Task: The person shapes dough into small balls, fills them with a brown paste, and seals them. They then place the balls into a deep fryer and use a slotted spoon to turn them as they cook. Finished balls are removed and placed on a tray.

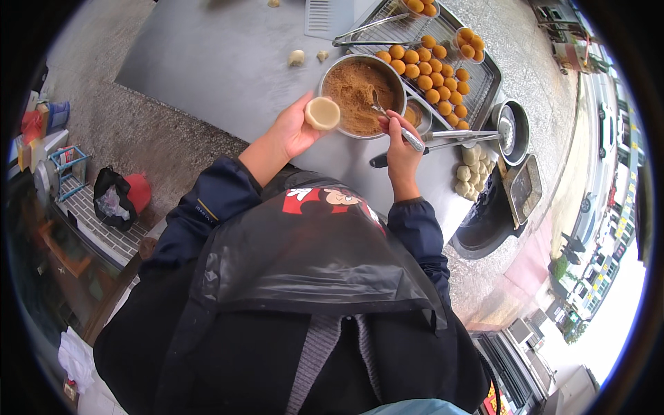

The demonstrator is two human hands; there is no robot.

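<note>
A hollowed cup of pale dough rests in the fingers of my left hand, its opening facing up and nothing seen inside. My right hand grips a metal spoon by its handle. The spoon's bowl dips into brown crumbly filling in a round steel bowl. That bowl stands on the metal worktable, just beyond both hands. Close by on its right is a small metal dish with something orange-brown in it, partly hidden by my right hand.
Several golden fried balls lie on a wire-rack tray, with tongs across it. Filled plastic cups stand there. A black-handled tool reaches a steel pot. Dough pieces sit at the right edge, scraps farther back.
</note>
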